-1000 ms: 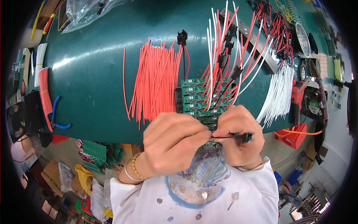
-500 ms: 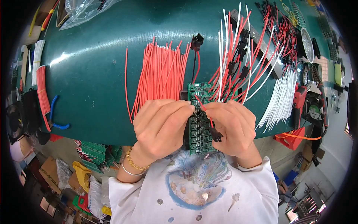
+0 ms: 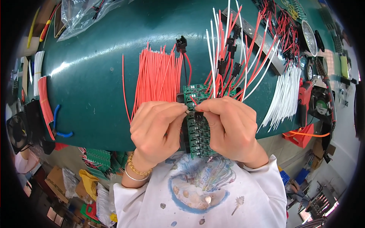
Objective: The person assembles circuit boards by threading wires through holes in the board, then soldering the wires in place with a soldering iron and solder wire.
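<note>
A panel of green circuit boards (image 3: pixel 198 143) stands in front of me at the table's near edge. My right hand (image 3: pixel 232 123) is closed in a pinch over the panel's upper part, gripping a red wire (image 3: pixel 193 100) whose end slants up and left. Just under those fingertips hangs a black plug connector (image 3: pixel 198 116). My left hand (image 3: pixel 159 123) pinches at the panel's left side, its fingertips close to the right ones; what lies between them is too small to make out. Another black connector (image 3: pixel 181 45) with red and black leads rises from the panel's top end.
Loose red wires (image 3: pixel 157 78) lie left of the panel, white wires (image 3: pixel 283 97) to its right. More red and white leads with black plugs (image 3: pixel 231 49) fan out behind my right hand. A grey metal bar (image 3: pixel 249 32), blue-handled pliers (image 3: pixel 57 121) and a red tool (image 3: pixel 304 98) lie farther out.
My right hand has moved slightly left, bringing the red wire and its black connector closer over the panel and nearer my left fingertips. The whole view has shifted a little.
</note>
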Tool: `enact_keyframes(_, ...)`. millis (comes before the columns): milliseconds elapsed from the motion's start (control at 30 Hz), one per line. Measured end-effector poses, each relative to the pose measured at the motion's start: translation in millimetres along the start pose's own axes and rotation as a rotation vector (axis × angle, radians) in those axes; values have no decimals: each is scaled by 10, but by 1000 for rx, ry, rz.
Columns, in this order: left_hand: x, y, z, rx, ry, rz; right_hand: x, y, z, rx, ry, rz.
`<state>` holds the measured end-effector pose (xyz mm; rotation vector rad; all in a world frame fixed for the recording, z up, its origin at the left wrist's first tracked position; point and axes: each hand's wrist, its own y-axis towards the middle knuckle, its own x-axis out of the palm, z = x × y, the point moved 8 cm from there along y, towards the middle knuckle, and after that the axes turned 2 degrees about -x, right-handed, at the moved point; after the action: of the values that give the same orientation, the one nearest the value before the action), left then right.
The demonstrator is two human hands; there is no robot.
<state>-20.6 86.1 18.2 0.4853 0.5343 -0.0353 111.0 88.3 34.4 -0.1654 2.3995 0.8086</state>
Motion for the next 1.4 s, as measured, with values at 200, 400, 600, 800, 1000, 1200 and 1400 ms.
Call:
enact_keyframes(200,21,115,-48,-282,46,57,-636,20,44,198,-153,227)
enact_keyframes(400,77,161,-85,-281,169,39,-1359,294,1562,646,-833,-46)
enact_keyframes(600,127,107,-55,-225,290,-1,-1446,208,1911,750,-683,-91)
enact_keyframes(800,-159,47,195,-197,112,98,-1775,-154,1287,742,-2,307)
enact_keyframes(1000,230,58,525,47,-151,-164,-1468,-572,1112,834,56,240)
enact_keyframes(1200,351,-67,524,-68,-359,-158,-1141,-703,464,834,368,324)
enact_keyframes(1400,473,-170,447,-344,-661,-322,-669,-517,-1,371,393,131)
